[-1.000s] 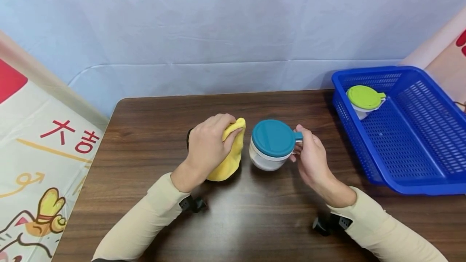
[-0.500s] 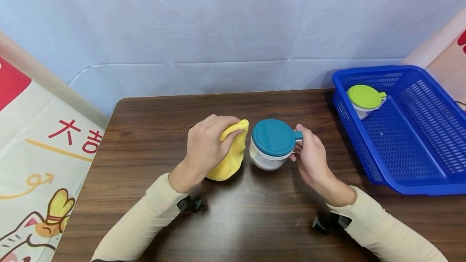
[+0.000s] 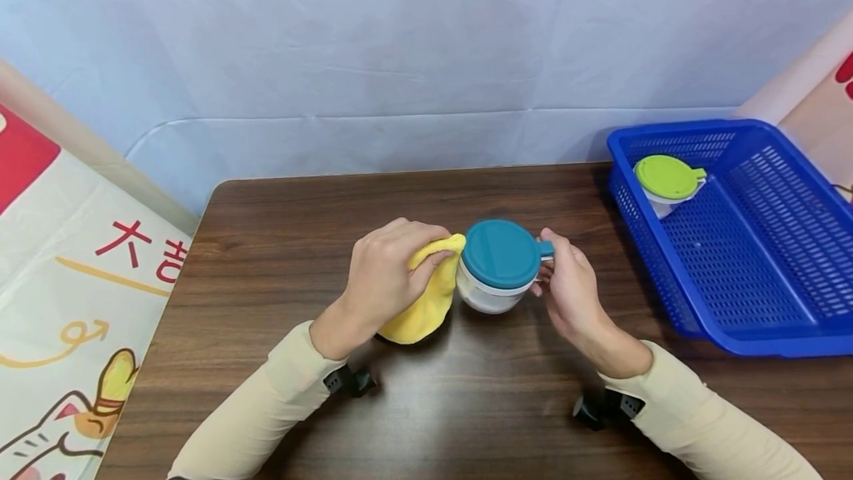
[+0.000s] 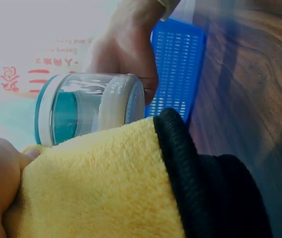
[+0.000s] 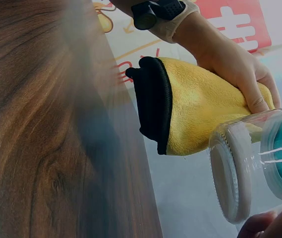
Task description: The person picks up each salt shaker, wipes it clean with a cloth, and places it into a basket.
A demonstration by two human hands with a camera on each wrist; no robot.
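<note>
My left hand (image 3: pixel 389 269) pinches a yellow cloth (image 3: pixel 426 310) with a black edge, which hangs down from the fingers. The cloth's top corner meets the left side of a clear glass seasoning jar (image 3: pixel 489 298) in the head view. On the jar sit a white collar and a teal lid (image 3: pixel 501 254). My right hand (image 3: pixel 574 284) grips the jar by its handle at the right. In the right wrist view the jar (image 5: pixel 237 168) is held above the table, pale contents visible at its base, with the cloth (image 5: pixel 195 106) beside it.
A blue perforated basket (image 3: pixel 656 302) stands at the right of the brown wooden table (image 3: pixel 280 228). Inside its back left corner is a similar jar with a lime green lid (image 3: pixel 666 178). Pale sheeting (image 3: pixel 400 58) hangs behind the table.
My left hand has moved the cloth right and slightly toward me, closing the gap to the jar. The right hand and jar have stayed nearly still.
</note>
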